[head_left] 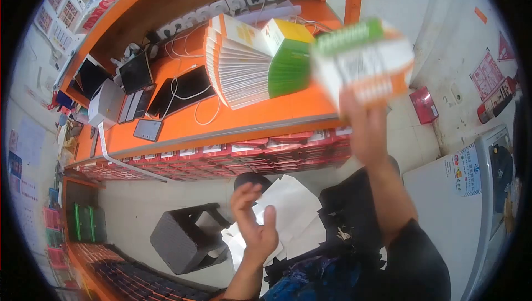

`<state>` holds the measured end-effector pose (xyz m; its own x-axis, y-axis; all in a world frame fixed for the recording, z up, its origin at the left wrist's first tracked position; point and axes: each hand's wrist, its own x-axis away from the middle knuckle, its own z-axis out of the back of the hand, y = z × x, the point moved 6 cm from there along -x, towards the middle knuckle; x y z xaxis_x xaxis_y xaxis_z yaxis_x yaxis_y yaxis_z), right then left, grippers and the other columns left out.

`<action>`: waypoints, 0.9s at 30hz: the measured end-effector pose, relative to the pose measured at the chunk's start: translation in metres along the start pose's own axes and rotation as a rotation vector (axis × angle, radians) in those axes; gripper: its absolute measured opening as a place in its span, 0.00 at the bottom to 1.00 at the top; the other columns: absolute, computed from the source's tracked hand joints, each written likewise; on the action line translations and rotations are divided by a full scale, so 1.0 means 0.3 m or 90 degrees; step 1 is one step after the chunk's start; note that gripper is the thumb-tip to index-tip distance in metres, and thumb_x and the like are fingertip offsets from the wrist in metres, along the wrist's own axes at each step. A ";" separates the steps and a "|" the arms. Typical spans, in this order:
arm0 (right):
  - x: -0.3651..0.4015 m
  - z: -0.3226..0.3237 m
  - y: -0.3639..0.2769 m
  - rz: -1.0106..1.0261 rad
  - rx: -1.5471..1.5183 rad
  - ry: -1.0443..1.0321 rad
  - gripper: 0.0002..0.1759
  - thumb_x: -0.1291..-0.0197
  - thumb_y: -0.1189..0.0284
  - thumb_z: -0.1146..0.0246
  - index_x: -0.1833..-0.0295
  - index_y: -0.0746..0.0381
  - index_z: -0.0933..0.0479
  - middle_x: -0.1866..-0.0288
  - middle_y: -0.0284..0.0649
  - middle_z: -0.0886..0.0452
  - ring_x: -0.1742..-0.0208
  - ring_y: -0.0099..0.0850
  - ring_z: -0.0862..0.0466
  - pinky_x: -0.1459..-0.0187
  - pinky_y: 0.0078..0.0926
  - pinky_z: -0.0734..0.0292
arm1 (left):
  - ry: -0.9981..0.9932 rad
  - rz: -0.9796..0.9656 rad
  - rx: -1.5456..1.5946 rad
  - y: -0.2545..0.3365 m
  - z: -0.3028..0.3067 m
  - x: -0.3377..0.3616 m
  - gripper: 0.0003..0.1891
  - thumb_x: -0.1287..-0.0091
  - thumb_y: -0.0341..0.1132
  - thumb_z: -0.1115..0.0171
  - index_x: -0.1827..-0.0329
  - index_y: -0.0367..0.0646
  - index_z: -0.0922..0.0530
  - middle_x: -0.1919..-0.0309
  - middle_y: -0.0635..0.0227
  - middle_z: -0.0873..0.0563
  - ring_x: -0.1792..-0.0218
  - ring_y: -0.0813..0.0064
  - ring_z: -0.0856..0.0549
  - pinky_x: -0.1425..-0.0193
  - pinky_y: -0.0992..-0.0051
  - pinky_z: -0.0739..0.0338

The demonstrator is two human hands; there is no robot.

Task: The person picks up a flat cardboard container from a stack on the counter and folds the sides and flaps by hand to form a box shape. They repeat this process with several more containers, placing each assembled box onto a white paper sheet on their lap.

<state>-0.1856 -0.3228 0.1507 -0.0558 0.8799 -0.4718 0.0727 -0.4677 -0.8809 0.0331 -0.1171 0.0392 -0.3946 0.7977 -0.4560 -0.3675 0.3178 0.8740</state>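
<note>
At the far left, an orange counter (244,121) carries several dark tablets (136,72) with white cables (183,87) running over them, and a row of white sockets (221,7) sits along its back wall. Under the front edge of the counter, a row of red packs (266,154) is lined up. Lower down, a grey stool (185,240) stands on the pale floor.

Just right of the stool, the left hand (255,220) is raised with the palm open. Its fingers are spread and a little curved, and it holds nothing. Behind this hand, white paper sheets (293,207) lie in a loose pile.

On the counter above, a stack of flat white cartons (238,74) is fanned out, and a green stack (288,68) leans just beside it, touching it.

Further right, the right hand (363,129) is lifted high. Its fingers are closed on the lower side of a carton (363,62), which is white with orange and green parts. The carton is in the air in front of the right end of the counter, tilted, and it looks blurred, so its print cannot be read.

At the right, a red box (424,104) lies on the floor, and a red fire extinguisher (495,100) is near the wall.
</note>
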 end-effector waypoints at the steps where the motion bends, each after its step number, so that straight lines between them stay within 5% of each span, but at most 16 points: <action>1: -0.138 -0.013 0.014 0.007 -0.034 0.036 0.14 0.20 0.67 0.32 0.45 0.68 0.16 0.50 0.36 0.13 0.51 0.26 0.15 0.47 0.31 0.19 | -0.032 0.026 -0.008 -0.036 -0.019 0.027 0.23 0.21 0.28 0.33 0.27 0.41 0.31 0.24 0.53 0.29 0.27 0.59 0.18 0.25 0.58 0.22; 3: -0.379 -0.031 0.051 0.236 0.188 0.106 0.22 0.23 0.57 0.30 0.43 0.67 0.14 0.48 0.45 0.10 0.50 0.44 0.10 0.43 0.41 0.17 | -0.031 0.079 0.023 -0.052 -0.048 0.071 0.22 0.21 0.26 0.33 0.28 0.41 0.29 0.27 0.55 0.27 0.30 0.61 0.17 0.27 0.61 0.21; 5: -0.495 -0.102 0.049 0.147 0.285 -0.012 0.32 0.25 0.46 0.31 0.32 0.62 0.14 0.29 0.60 0.16 0.26 0.58 0.17 0.32 0.51 0.19 | -0.024 0.086 0.024 -0.063 -0.048 0.099 0.22 0.21 0.26 0.32 0.29 0.42 0.29 0.27 0.55 0.26 0.31 0.61 0.16 0.28 0.62 0.21; 9: -0.503 -0.248 0.102 0.184 0.561 -0.069 0.46 0.27 0.29 0.41 0.20 0.51 0.20 0.16 0.69 0.31 0.22 0.72 0.24 0.23 0.62 0.25 | -0.010 0.131 0.020 -0.110 -0.010 0.141 0.22 0.21 0.27 0.31 0.29 0.42 0.29 0.28 0.55 0.25 0.33 0.63 0.16 0.31 0.64 0.21; 13: -0.481 -0.264 0.110 0.244 0.578 -0.096 0.44 0.26 0.29 0.42 0.20 0.50 0.20 0.16 0.68 0.30 0.22 0.70 0.24 0.23 0.61 0.25 | 0.014 0.164 0.018 -0.152 0.041 0.142 0.20 0.19 0.28 0.32 0.29 0.42 0.29 0.29 0.56 0.24 0.34 0.64 0.15 0.33 0.66 0.21; 25: -0.522 -0.207 0.145 0.085 0.442 -0.086 0.37 0.19 0.36 0.46 0.26 0.54 0.17 0.29 0.59 0.16 0.30 0.63 0.18 0.28 0.60 0.22 | -0.003 0.215 0.066 -0.226 -0.009 0.123 0.19 0.18 0.30 0.32 0.31 0.42 0.28 0.30 0.58 0.23 0.35 0.67 0.14 0.34 0.68 0.22; 27: -0.509 -0.236 0.130 0.230 0.480 -0.115 0.33 0.17 0.40 0.45 0.26 0.53 0.17 0.30 0.55 0.15 0.29 0.58 0.18 0.28 0.58 0.22 | -0.007 0.223 0.071 -0.212 -0.031 0.121 0.18 0.19 0.27 0.32 0.31 0.40 0.27 0.30 0.56 0.24 0.36 0.66 0.14 0.33 0.67 0.21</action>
<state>-0.1037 -0.4696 0.1911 -0.3190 0.6689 -0.6715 -0.5623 -0.7039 -0.4340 0.0344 -0.1132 -0.0346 -0.4705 0.8735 -0.1251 -0.1172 0.0787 0.9900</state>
